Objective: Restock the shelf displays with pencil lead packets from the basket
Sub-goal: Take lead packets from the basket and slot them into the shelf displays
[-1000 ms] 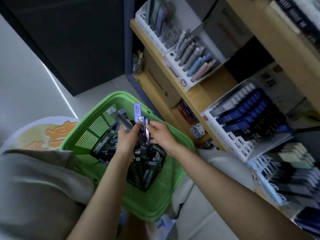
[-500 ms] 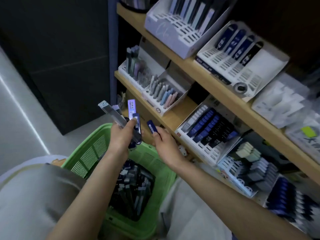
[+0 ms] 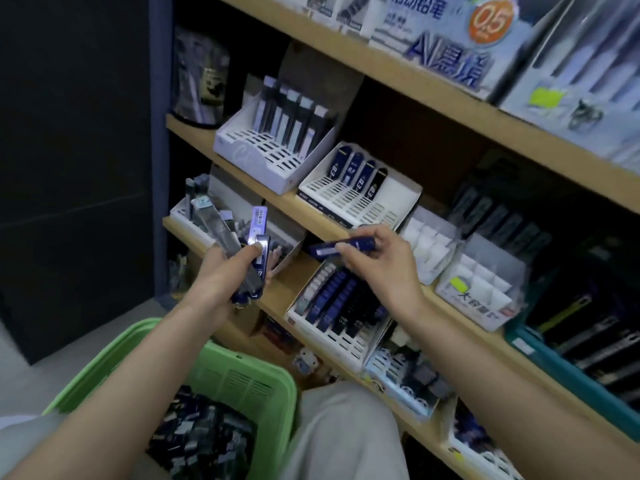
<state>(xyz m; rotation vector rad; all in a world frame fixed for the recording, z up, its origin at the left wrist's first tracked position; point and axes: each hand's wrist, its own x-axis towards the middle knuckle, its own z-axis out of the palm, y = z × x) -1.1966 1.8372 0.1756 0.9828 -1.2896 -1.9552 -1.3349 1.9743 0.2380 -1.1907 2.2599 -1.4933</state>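
The green basket [image 3: 114,344] now sits lower in view, at 7 o'clock, than half a second ago, with pencil lead packets [image 3: 204,434] heaped inside. At 1 o'clock from it the left hand [image 3: 221,275] is raised, fingers and thumb curled round a fanned bundle of packets [image 3: 258,233] whose tops point to 12 o'clock. The right hand [image 3: 384,268] has drawn away from the left toward 3 o'clock. Its fingers pinch one navy packet [image 3: 341,245] lying level, free end toward 9 o'clock, in front of the shelf edge [image 3: 294,211]. A part-filled display tray [image 3: 332,306] lies at 6 o'clock of it, and a white tray [image 3: 391,202] with open front slots at 12 o'clock. The hands are well apart.
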